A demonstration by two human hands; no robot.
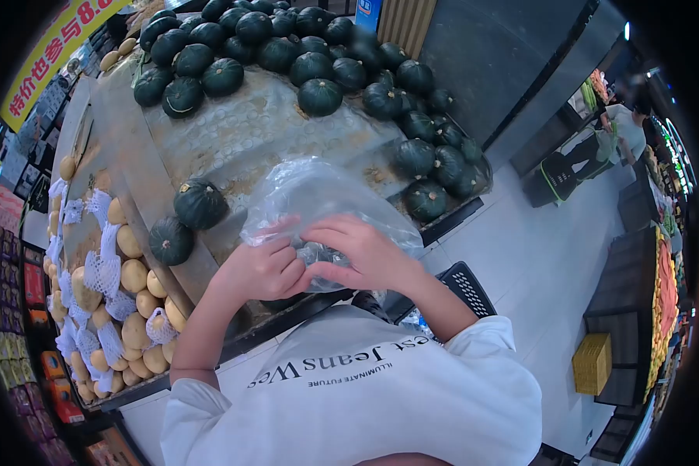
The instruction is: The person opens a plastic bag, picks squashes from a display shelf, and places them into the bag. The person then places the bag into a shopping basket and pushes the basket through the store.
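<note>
Evidently both hands, left (268,264) and right (357,247), pinch one clear plastic bag (318,186), its film between their curled fingers.

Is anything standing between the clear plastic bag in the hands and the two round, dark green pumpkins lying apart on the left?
Nothing visible stands between the bag and the two pumpkins; only the display's flat surface shows there.
</note>
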